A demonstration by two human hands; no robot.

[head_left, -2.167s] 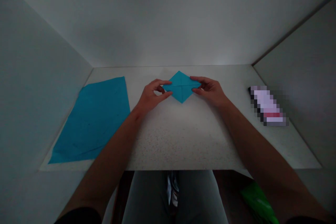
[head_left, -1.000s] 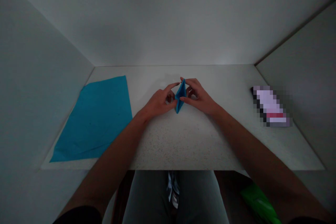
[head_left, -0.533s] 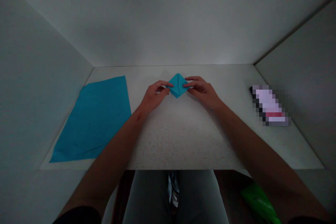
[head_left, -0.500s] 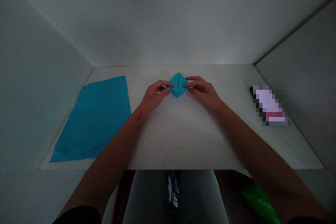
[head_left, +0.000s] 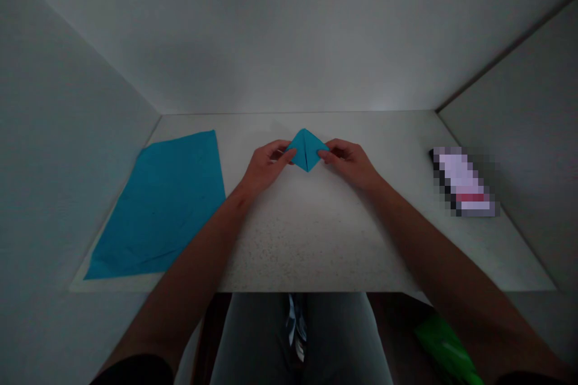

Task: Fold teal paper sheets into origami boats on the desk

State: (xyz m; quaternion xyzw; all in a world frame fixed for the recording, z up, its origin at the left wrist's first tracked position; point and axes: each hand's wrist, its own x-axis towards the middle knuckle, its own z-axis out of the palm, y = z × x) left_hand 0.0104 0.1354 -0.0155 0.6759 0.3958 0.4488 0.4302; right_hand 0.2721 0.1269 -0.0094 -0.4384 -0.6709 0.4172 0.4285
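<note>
A small folded blue paper diamond (head_left: 306, 150) lies at the middle of the far table area, with a crease running down its centre. My left hand (head_left: 266, 163) pinches its left corner between fingers and thumb. My right hand (head_left: 347, 162) pinches the right corner the same way. The fingertips cover both side corners, while the top and bottom points show.
A flat blue paper sheet (head_left: 165, 207) lies on the speckled white table (head_left: 316, 246) to the left. A pixelated, blurred object (head_left: 463, 181) lies at the right. White walls rise on three sides. A green item (head_left: 445, 346) shows below the front edge.
The paper has gone from a narrow, upright fold to a flatter, wider diamond. My hands have spread slightly apart, still gripping its side corners.
</note>
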